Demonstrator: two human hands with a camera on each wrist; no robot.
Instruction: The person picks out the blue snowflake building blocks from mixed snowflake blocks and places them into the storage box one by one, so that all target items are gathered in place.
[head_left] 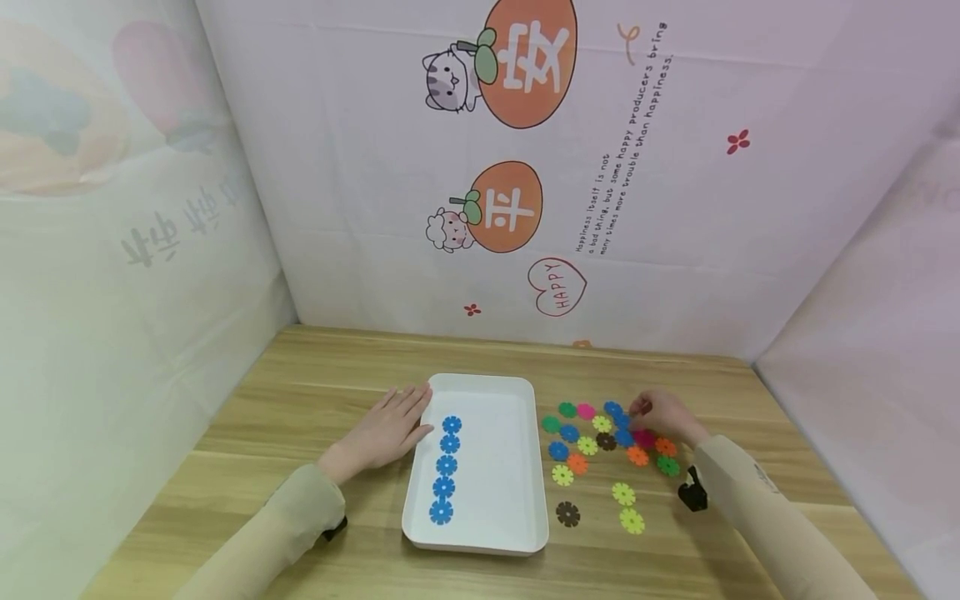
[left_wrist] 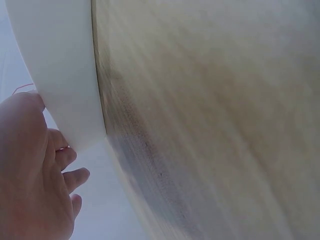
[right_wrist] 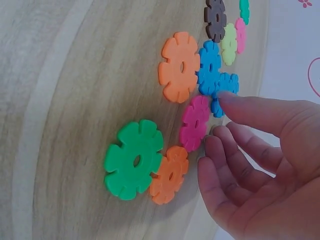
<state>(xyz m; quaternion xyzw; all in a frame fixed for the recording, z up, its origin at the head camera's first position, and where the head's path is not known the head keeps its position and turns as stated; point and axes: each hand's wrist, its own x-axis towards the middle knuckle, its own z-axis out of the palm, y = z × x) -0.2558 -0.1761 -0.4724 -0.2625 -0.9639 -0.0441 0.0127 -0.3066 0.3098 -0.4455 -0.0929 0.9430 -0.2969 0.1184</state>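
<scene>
My left hand (head_left: 386,433) rests with extended fingers against the left edge of a white tray (head_left: 487,540); the left wrist view shows its fingers (left_wrist: 66,159) along the tray's wall. Inside the tray, several blue flower-shaped plastic discs (head_left: 446,465) form a column near the left side. My right hand (head_left: 666,415) hovers over the loose discs right of the tray, fingers loosely bent. In the right wrist view its thumb tip overlaps some blue discs (right_wrist: 209,69); whether it touches them I cannot tell. A pink disc (right_wrist: 195,124) lies just below the fingertips.
Loose discs in green (head_left: 667,465), orange (head_left: 637,455), yellow (head_left: 632,521) and brown (head_left: 567,514) are scattered on the wooden table (head_left: 360,533) right of the tray. A printed white cloth (head_left: 375,250) walls the table's back and sides.
</scene>
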